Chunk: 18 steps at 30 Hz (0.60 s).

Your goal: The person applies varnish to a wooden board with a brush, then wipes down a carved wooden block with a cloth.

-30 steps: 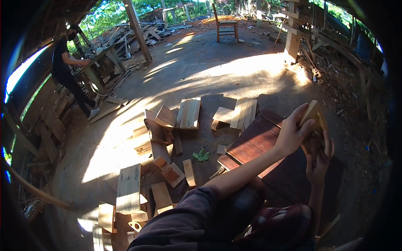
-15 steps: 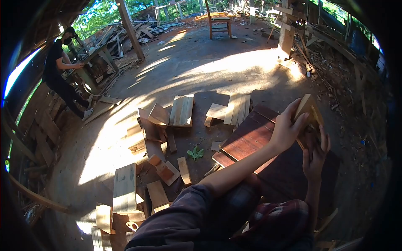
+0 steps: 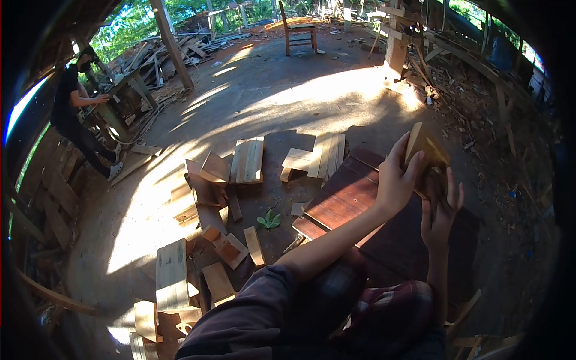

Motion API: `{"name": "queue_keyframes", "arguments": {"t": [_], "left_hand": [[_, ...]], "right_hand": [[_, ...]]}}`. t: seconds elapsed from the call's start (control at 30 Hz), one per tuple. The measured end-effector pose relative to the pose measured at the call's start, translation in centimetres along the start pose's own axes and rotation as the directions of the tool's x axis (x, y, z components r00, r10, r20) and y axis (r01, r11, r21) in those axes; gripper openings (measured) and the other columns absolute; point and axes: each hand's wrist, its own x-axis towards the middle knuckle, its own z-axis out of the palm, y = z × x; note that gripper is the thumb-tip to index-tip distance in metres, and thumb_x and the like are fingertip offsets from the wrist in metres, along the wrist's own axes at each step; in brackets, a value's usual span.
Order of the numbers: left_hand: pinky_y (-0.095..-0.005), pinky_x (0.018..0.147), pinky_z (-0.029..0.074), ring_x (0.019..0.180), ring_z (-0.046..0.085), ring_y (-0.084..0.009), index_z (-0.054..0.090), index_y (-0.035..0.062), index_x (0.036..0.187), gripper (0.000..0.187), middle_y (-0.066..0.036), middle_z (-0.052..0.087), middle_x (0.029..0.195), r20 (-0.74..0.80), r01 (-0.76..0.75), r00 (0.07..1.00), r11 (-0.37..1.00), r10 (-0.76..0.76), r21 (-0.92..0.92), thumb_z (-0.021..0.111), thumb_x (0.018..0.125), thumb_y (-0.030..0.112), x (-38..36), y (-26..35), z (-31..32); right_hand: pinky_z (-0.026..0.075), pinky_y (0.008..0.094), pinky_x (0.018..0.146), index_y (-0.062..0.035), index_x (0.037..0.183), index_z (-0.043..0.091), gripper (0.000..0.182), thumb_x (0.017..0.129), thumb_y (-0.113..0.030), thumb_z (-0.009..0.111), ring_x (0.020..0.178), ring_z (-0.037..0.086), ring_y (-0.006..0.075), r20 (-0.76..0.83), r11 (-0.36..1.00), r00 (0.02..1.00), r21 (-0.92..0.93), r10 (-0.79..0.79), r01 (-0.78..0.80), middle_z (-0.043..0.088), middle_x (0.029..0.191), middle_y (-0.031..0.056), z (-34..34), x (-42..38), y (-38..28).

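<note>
The work area is an open-sided shed with a grey floor [image 3: 240,129] crossed by bands of sunlight. The reference item is the red-brown slatted panel [image 3: 342,207], located in front of the person; its near and right portions lie in shadow.

At the near edge of the panel: a dark sleeve [image 3: 240,312] and a plaid garment [image 3: 396,303] over the knees.

Above the right part of the panel: the wooden workpiece [image 3: 429,147], raised and tilted. The left hand [image 3: 396,180] is closed over its left edge, fingers behind, thumb on the near face. The right hand [image 3: 441,219] is at its lower end, partly open, with some fingers extended; the depth of any grip cannot be determined, because this part is in shadow.

Left of the panel, near side: a long pale board [image 3: 173,273] and a narrow block [image 3: 254,246], among other cut pieces. A green leaf [image 3: 269,219] lies on the floor between these pieces and the panel.

Just beyond the panel's far left corner: a slatted assembly [image 3: 328,155] beside a smaller board [image 3: 297,159]. Further left of the panel: a second slatted assembly [image 3: 247,161].

Well beyond the panel, far left: a co-worker [image 3: 69,99] in dark clothing, standing at a workbench [image 3: 129,78], and a slanted post [image 3: 171,45]. Well beyond the panel, ahead: a wooden chair [image 3: 300,27]. Behind the chair: green foliage.
</note>
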Motion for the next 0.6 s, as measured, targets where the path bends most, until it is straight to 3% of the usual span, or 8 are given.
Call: {"name": "queue_keyframes", "arguments": {"t": [0.37, 0.6], "left_hand": [[-0.0284, 0.085, 0.049, 0.102, 0.059, -0.0157, 0.044, -0.0048, 0.132, 0.048, -0.016, 0.062, 0.114, -0.028, 0.061, 0.998, 0.997, -0.063, -0.055, 0.06, 0.092, 0.017, 0.27, -0.04, -0.18], [-0.0275, 0.081, 0.05, 0.098, 0.06, -0.0135, 0.048, -0.0045, 0.127, 0.046, -0.012, 0.063, 0.107, 0.159, 0.087, 0.984, 0.995, -0.077, -0.058, 0.064, 0.089, 0.016, 0.0, 0.49, -0.34]], "right_hand": [[0.014, 0.0485, 0.112, -0.0035, 0.129, 0.053, 0.045, 0.099, -0.032, 0.035, 0.138, 0.029, 0.027, 0.058, 0.997, 0.998, 0.069, -0.035, 0.031, 0.045, 0.139, 0.0153, -0.46, -0.33, -0.22], [0.014, 0.0487, 0.112, -0.0027, 0.128, 0.053, 0.046, 0.098, -0.033, 0.035, 0.137, 0.031, 0.0297, -0.039, 0.984, 0.998, 0.173, 0.054, -0.046, 0.04, 0.142, 0.0194, 0.04, -0.19, -0.31]]}}
